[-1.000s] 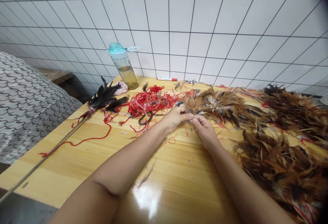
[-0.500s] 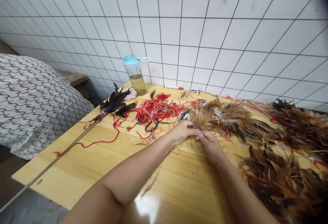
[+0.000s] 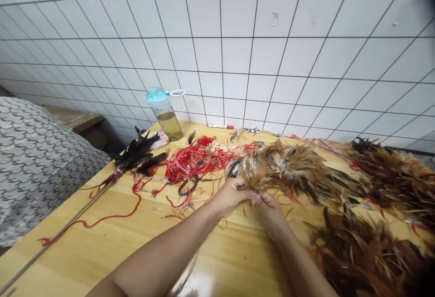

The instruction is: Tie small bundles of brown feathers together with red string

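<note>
- The left hand (image 3: 231, 196) and the right hand (image 3: 271, 209) meet low over the table, with the fingers curled in tight in a narrow pinch.
- Between them they hold the lower end of a bunch of brown feathers (image 3: 272, 167), which fans out up and to the right, just above the tabletop.
- Two large heaps of brown and black feathers (image 3: 363, 251) lie to the right of the hands, with bits of red thread caught among them.
- Just left of the hands sits a tangle of red string (image 3: 197, 161), with black-handled scissors (image 3: 188, 186) at its near edge.
- Further left, a black feather bundle (image 3: 136, 154) is tied to a long thin stick (image 3: 74, 211), and a red cord (image 3: 105, 220) trails beside it.
- Against the far edge of the wooden table (image 3: 231, 260) stand a plastic water bottle (image 3: 165, 114) with a teal lid, part-filled with yellowish liquid, and a red-capped marker (image 3: 220, 126).
- A grey patterned cloth (image 3: 41, 170) bulges beside the table's left side, below a white tiled wall (image 3: 220, 52).
</note>
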